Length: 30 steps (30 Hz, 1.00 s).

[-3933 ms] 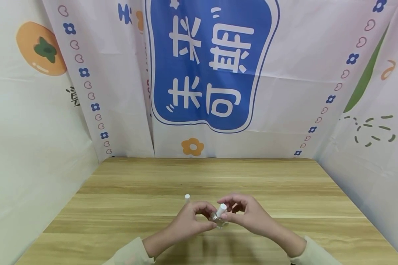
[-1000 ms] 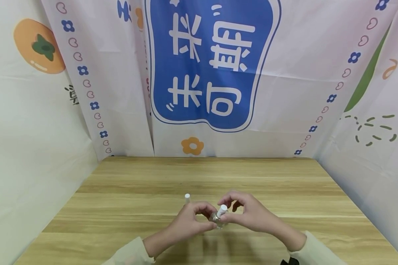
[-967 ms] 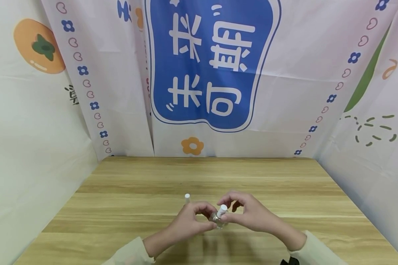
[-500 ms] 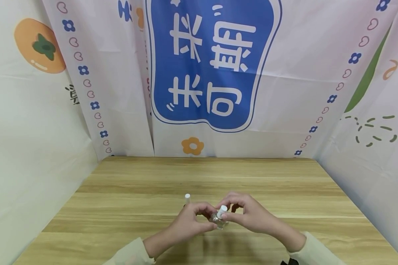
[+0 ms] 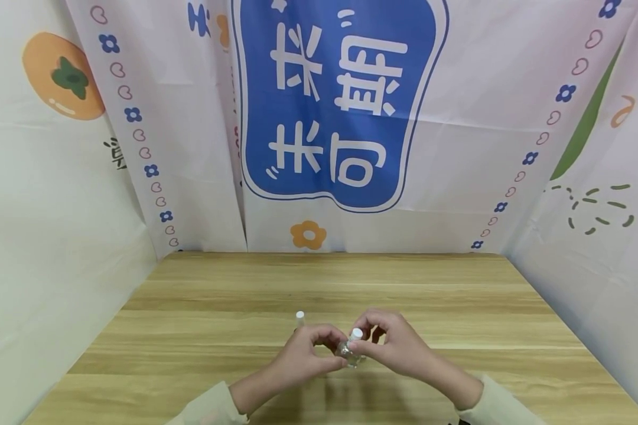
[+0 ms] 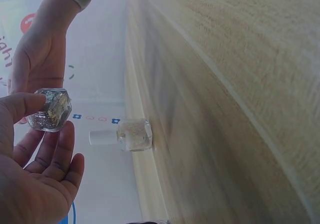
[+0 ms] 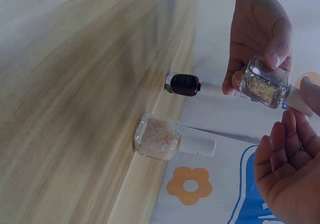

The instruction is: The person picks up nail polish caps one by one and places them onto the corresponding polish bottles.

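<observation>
My left hand [image 5: 308, 357] holds a clear, angular nail polish bottle [image 7: 265, 86] with gold flakes between thumb and fingers, above the table. In the right wrist view the bottle lies sideways in the picture. My right hand [image 5: 399, 345] pinches its white cap [image 5: 357, 334] between thumb and forefinger, the cap still on the neck. Part of the bottle is hidden behind my fingers in the head view.
On the wood-grain table [image 5: 457, 295] stand a pale pink glitter polish bottle [image 7: 159, 137] and a dark red polish bottle [image 7: 185, 84], both with white caps. Behind my left hand one cap [image 5: 300, 317] shows. Printed cloth [image 5: 457, 177] hangs around the table.
My right hand has shifted slightly left on the cap, its fingers changing position around it over these frames. My left hand keeps the bottle in nearly the same place.
</observation>
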Tool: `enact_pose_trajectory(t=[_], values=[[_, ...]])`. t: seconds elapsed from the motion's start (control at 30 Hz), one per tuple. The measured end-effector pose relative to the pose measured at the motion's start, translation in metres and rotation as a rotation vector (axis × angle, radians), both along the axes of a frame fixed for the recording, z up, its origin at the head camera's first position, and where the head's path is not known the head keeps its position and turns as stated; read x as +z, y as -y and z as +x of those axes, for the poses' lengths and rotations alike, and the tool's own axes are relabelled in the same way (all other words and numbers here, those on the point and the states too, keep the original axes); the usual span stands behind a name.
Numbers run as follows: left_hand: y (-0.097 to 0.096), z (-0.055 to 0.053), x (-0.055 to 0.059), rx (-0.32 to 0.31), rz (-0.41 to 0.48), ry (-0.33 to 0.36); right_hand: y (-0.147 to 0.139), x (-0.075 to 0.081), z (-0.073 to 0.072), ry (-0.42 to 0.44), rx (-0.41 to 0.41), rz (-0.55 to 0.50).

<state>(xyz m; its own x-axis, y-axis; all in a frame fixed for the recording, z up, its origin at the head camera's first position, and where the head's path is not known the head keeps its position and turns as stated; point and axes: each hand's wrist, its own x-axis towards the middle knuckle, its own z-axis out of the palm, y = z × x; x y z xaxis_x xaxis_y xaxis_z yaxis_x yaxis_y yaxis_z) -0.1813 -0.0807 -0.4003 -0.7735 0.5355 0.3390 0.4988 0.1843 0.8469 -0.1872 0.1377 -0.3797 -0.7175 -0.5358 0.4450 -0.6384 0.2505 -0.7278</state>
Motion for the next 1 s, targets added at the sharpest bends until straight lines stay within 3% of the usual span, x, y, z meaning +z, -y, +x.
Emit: enact_pose_trajectory(t=[0.27,0.5,1.0], values=[[0.0,0.0,-0.001,-0.011,0.006,-0.005,0.003,-0.001,0.003,-0.003,-0.056,-0.018],[-0.001,-0.001,0.0,-0.007,0.006,0.012,-0.001,0.002,0.001,0.058,-0.059,0.041],[0.0,-0.002,0.0,0.003,0.007,0.032,-0.011,0.01,-0.006,0.013,0.133,0.084]])
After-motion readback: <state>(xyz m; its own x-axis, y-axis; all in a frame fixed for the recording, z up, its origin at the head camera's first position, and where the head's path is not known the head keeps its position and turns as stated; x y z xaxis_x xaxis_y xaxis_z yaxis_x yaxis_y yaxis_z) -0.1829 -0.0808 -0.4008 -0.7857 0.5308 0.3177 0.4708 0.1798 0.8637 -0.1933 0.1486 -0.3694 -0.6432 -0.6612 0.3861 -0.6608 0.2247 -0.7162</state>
